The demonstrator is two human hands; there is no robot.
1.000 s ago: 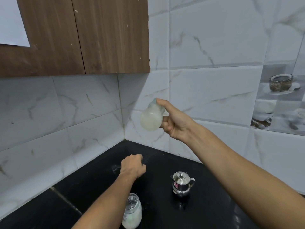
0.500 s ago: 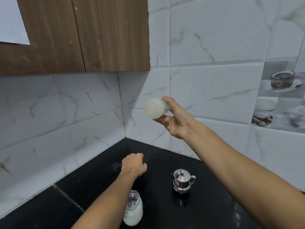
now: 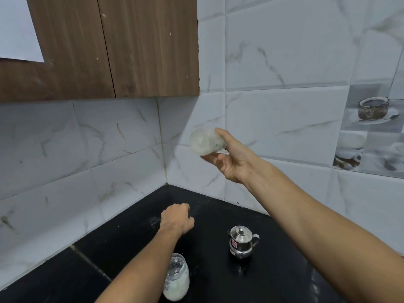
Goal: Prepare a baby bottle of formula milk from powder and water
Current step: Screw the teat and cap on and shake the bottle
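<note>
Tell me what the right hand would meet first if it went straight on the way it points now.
Probably the tiled wall near the corner. The right hand points up and left with the bottle in its grip, so the bottle would touch first; depth is unclear.

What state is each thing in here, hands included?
Translucent plastic baby bottle: tipped sideways in the air, milky inside, gripped by the right hand.
Left hand: curled into a fist low over the black countertop, nothing visible in it.
Small steel pot: upright, lid on.
Clear jar of white powder: upright, partly full; lid unclear.
Brown wooden cabinet doors: closed.
</note>
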